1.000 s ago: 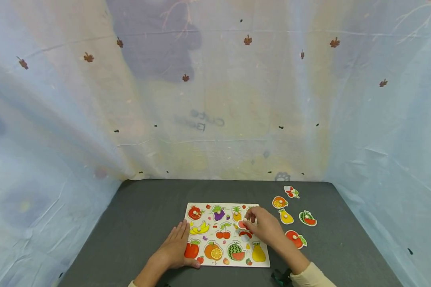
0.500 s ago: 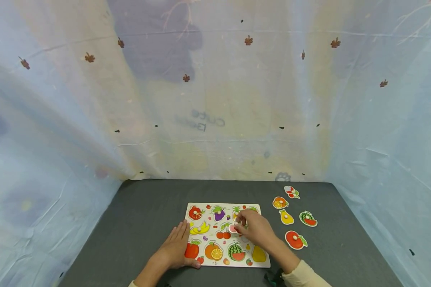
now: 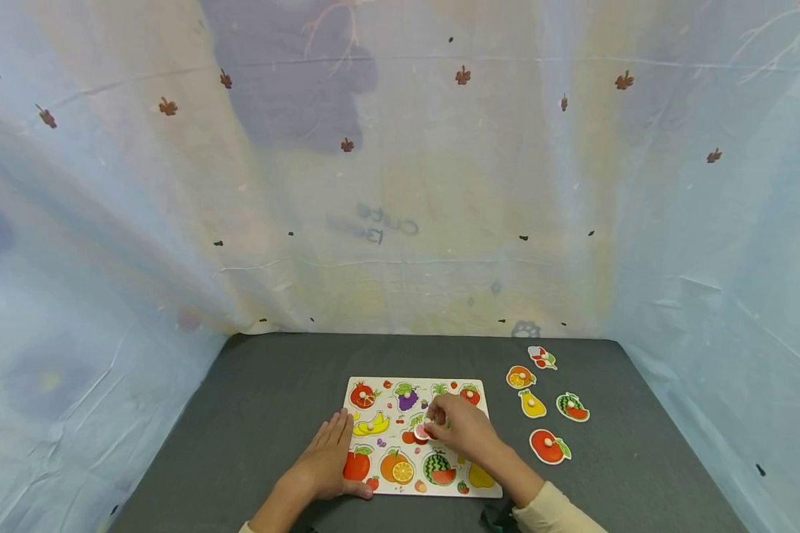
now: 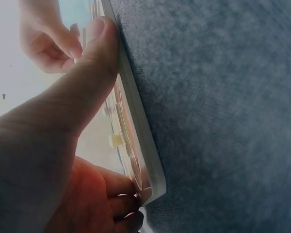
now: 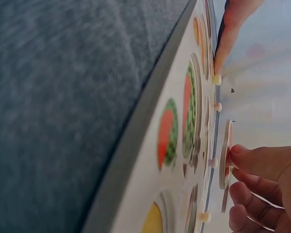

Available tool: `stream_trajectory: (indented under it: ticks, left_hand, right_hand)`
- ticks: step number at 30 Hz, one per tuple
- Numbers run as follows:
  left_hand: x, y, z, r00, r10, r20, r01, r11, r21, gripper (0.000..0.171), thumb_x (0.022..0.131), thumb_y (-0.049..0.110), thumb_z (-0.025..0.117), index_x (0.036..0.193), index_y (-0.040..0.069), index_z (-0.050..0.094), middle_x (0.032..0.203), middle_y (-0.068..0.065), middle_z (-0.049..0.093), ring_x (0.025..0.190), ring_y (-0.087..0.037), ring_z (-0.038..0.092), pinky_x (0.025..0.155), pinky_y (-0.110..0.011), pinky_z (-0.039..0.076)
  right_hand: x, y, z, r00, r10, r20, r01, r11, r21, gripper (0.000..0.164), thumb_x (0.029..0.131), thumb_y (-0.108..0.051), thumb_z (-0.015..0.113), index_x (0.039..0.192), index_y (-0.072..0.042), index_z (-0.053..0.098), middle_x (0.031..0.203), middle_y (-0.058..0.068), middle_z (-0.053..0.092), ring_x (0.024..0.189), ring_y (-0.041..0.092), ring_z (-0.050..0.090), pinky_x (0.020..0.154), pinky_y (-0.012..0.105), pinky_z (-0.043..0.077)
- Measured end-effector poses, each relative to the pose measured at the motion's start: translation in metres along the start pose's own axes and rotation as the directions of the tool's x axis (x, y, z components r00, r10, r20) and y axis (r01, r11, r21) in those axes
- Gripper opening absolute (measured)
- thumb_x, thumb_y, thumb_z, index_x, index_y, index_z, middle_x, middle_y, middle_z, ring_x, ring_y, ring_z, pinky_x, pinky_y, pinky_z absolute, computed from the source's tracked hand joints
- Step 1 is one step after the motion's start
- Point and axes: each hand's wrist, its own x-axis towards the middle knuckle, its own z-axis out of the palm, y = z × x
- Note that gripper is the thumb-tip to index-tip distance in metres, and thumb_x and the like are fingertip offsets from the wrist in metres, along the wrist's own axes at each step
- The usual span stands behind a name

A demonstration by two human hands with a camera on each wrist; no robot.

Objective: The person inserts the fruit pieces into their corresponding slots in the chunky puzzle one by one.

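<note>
A white fruit puzzle board (image 3: 443, 491) lies on the dark table. My left hand (image 3: 330, 455) rests along its left side with fingers extended, the thumb by the front edge. In the left wrist view that thumb (image 4: 104, 41) presses against the board's edge. My right hand (image 3: 465, 428) pinches a pinkish-red puzzle piece with a white rim (image 3: 422, 431) over the cherry picture in the board's middle. The right wrist view shows this thin piece (image 5: 225, 160) between thumb and fingers, held apart from the board surface. Its full picture is partly hidden by the fingers.
Right of the board lie loose knobbed pieces: a red fruit (image 3: 550, 446), a watermelon (image 3: 572, 407), a yellow pear (image 3: 532, 403), an orange (image 3: 521, 377) and a red-and-white piece (image 3: 542, 357). A patterned curtain (image 3: 407, 185) hangs behind the table.
My right hand has moved left and slightly down across the board, carrying the pinched piece from the right side to the cherry picture. The left hand stays in place.
</note>
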Motion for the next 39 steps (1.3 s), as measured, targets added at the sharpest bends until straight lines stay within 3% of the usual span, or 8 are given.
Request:
stream_trajectory:
  ticks: [10,39]
  left_hand:
    - [-0.002,0.007,-0.003,1.000,-0.028,-0.006,0.028,0.998,0.047,0.139,0.069,0.063,0.095,0.164,-0.011,0.027,0.174,-0.029,0.020,0.161,-0.046,0.021,0.131,-0.061,0.018]
    - [-0.001,0.007,-0.004,0.999,-0.041,-0.009,0.042,0.998,0.050,0.138,0.069,0.063,0.096,0.163,-0.012,0.028,0.174,-0.029,0.021,0.161,-0.046,0.022,0.132,-0.060,0.018]
  right_hand:
    - [0.005,-0.003,0.008,0.999,-0.019,0.037,0.018,1.000,0.006,0.016,0.097,-0.029,0.083,0.093,-0.024,0.068,0.079,-0.011,0.054,0.062,0.003,0.046,0.054,0.023,0.041]
    - [0.018,-0.011,0.020,0.996,-0.015,0.083,0.017,0.999,-0.030,0.021,0.096,-0.034,0.083,0.087,-0.026,0.065,0.075,-0.014,0.053,0.063,0.003,0.047,0.056,0.023,0.042]
